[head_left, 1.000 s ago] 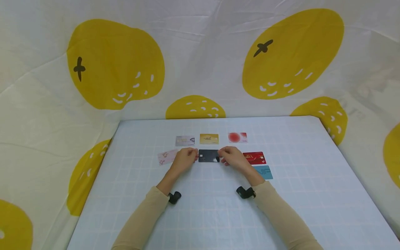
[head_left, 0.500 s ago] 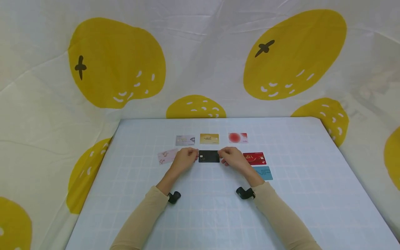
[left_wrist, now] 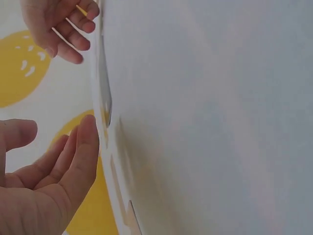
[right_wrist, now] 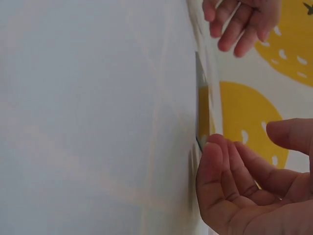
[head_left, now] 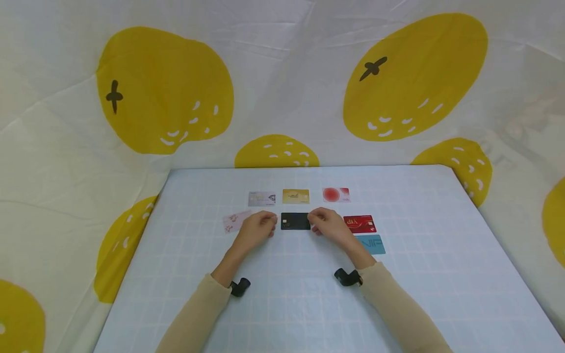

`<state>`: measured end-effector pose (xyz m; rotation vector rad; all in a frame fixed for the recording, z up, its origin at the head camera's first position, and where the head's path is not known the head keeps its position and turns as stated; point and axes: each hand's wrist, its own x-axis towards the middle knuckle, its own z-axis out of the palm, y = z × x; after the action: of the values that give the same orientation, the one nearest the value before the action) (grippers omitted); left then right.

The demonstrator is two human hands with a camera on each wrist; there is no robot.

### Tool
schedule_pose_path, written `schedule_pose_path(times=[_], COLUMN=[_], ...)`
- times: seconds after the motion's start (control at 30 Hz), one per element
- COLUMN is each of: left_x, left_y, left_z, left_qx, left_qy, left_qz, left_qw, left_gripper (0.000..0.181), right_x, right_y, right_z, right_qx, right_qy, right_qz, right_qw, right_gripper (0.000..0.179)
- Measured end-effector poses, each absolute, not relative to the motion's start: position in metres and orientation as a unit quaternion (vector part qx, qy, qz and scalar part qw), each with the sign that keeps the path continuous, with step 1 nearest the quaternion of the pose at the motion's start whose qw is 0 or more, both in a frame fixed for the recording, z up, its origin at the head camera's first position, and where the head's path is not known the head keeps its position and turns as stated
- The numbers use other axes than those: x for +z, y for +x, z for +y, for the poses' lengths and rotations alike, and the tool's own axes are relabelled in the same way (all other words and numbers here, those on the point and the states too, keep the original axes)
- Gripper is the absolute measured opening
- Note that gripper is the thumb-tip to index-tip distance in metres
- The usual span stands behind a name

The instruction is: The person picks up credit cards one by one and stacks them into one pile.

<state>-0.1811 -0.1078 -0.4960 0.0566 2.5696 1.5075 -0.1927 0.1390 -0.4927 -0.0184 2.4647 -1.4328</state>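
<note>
A black VIP card (head_left: pixel 295 221) lies on the white table in the middle of the front row. My left hand (head_left: pixel 257 229) is just left of it, with a small gap between its fingertips and the card's edge. In the left wrist view the thumb (left_wrist: pixel 19 133) stands apart from the fingers, and nothing is between them. My right hand (head_left: pixel 330 225) has its fingertips right at the card's right edge. Seen from the right wrist, its fingers are bent lightly beside the card (right_wrist: pixel 202 105), while the thumb (right_wrist: pixel 288 134) is spread away.
Behind the black card lie a silver card (head_left: pixel 262 198), a gold card (head_left: pixel 295 196) and a white card with a red circle (head_left: pixel 335 194). A pink-patterned card (head_left: pixel 234 222) is partly behind the left hand. A red card (head_left: pixel 362 224) and a teal card (head_left: pixel 373 243) lie by the right forearm.
My left hand has drawn back slightly to the left, off the black card's edge. The card's bluish sheen from one second ago has gone. My right hand has hardly moved.
</note>
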Motion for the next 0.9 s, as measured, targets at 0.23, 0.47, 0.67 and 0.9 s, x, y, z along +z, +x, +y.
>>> schedule_pose_path(times=[0.23,0.47,0.67,0.9], left_x=[-0.48,-0.478,-0.479,-0.476], left_y=[-0.157,-0.139,-0.136,-0.142], left_z=[-0.127,-0.15,-0.171,-0.199], left_qx=[0.536,0.541,0.494,0.451], left_qy=[0.006,-0.002,0.001,-0.032], left_qz=[0.843,0.841,0.869,0.892], left_qw=[0.051,0.016,-0.019,-0.023], left_gripper=[0.032,0.031,0.034,0.036], right_x=[-0.484,-0.48,-0.48,-0.478], right_y=[-0.183,-0.181,-0.187,-0.2], right_z=[0.129,0.119,0.107,0.079], right_qx=[-0.52,-0.532,-0.547,-0.549], right_qy=[-0.043,-0.073,-0.115,-0.149], right_qz=[0.842,0.832,0.818,0.813], right_qw=[0.138,0.139,0.137,0.127], right_gripper=[0.026,0.027,0.028,0.025])
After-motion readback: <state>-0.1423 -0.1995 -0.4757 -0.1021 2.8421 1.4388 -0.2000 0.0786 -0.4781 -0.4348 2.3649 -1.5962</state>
